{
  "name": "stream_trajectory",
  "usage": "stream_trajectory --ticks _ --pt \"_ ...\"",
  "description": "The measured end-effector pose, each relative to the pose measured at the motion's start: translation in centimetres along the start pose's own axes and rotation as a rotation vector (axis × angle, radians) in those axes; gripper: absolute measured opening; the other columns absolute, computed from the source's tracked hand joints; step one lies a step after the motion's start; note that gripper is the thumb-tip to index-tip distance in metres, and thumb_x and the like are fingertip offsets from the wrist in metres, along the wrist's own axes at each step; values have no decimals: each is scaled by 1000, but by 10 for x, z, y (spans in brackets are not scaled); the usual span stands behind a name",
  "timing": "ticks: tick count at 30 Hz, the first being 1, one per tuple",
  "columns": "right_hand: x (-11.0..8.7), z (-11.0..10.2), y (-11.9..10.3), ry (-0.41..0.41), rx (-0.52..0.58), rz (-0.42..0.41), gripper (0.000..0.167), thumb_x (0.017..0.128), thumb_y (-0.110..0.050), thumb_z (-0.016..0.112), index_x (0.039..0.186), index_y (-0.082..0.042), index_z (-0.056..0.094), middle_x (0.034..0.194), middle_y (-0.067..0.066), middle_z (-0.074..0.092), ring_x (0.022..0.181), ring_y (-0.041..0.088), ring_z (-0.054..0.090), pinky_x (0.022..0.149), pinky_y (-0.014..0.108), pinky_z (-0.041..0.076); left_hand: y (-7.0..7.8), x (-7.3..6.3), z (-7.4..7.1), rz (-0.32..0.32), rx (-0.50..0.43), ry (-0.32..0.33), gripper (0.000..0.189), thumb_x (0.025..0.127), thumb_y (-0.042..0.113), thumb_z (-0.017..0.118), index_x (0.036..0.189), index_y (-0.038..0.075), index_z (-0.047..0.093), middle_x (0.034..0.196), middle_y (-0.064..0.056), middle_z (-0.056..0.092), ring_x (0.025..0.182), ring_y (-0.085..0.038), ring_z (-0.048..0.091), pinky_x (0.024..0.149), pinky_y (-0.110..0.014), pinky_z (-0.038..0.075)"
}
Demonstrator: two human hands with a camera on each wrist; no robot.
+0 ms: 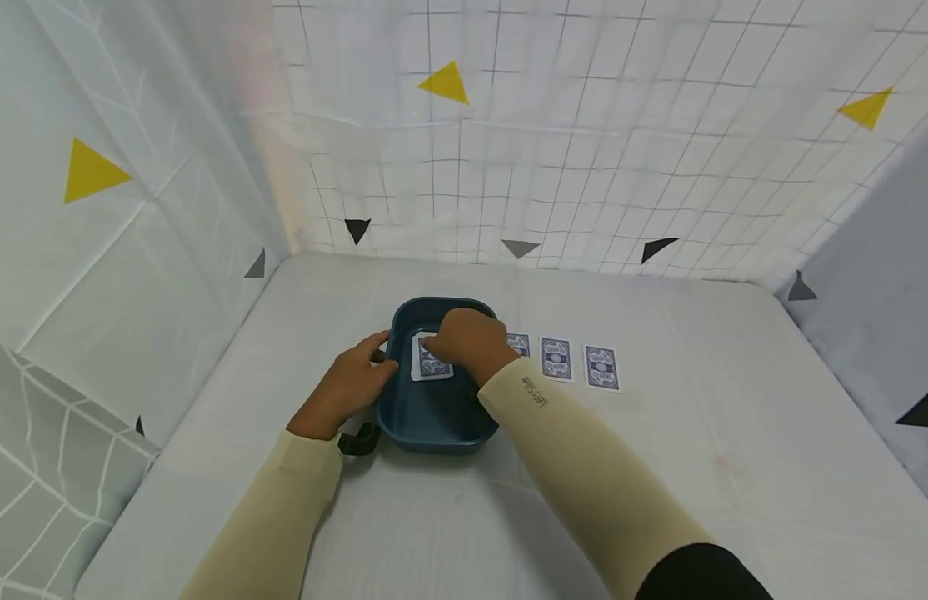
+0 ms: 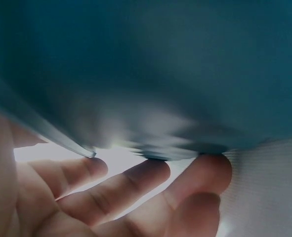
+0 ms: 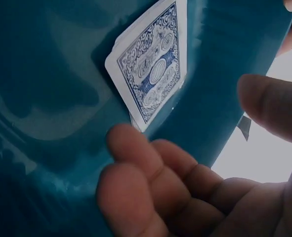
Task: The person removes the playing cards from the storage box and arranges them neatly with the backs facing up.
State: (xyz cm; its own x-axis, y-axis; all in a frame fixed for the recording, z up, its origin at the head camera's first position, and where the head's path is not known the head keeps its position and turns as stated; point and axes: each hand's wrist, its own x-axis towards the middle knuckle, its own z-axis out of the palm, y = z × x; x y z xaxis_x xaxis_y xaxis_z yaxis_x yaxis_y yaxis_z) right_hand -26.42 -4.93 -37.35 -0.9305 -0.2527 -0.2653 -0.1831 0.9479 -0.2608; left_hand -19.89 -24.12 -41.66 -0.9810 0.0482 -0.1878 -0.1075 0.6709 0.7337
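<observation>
A dark blue rectangular tray (image 1: 434, 421) stands on the white table. My left hand (image 1: 351, 383) grips its left side, thumb over the rim and fingers (image 2: 150, 175) against the outer wall. Inside lies a small stack of playing cards (image 3: 155, 64), blue patterned backs up, edges slightly uneven. Over the tray's right rim reaches my right hand (image 1: 475, 342), close above the stack. In the right wrist view its thumb stands well apart from the loosely bent fingers (image 3: 123, 192), with nothing between them. In the head view this hand partly covers the stack.
To the right of the tray is a row of face-down playing cards: one card (image 1: 518, 343) partly hidden by my right hand, a middle card (image 1: 556, 358) and an outer card (image 1: 602, 368). A white gridded sheet (image 1: 546, 183) hangs behind the table.
</observation>
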Motion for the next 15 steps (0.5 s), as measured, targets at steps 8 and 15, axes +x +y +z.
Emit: stream_trajectory --ticks 8,15 --pt "1 9 -5 17 -20 32 44 104 -51 62 107 -13 84 77 -2 72 87 22 68 98 55 54 -1 2 0 -5 6 0 64 110 33 50 170 23 31 154 -19 56 131 -38 61 101 -55 52" --pt "6 16 -7 -5 -10 52 33 100 -43 70 99 -13 84 75 -2 72 83 21 67 92 52 53 -2 2 1 -13 1 8 64 110 33 51 170 24 32 152 -18 58 129 -38 62 101 -54 52"
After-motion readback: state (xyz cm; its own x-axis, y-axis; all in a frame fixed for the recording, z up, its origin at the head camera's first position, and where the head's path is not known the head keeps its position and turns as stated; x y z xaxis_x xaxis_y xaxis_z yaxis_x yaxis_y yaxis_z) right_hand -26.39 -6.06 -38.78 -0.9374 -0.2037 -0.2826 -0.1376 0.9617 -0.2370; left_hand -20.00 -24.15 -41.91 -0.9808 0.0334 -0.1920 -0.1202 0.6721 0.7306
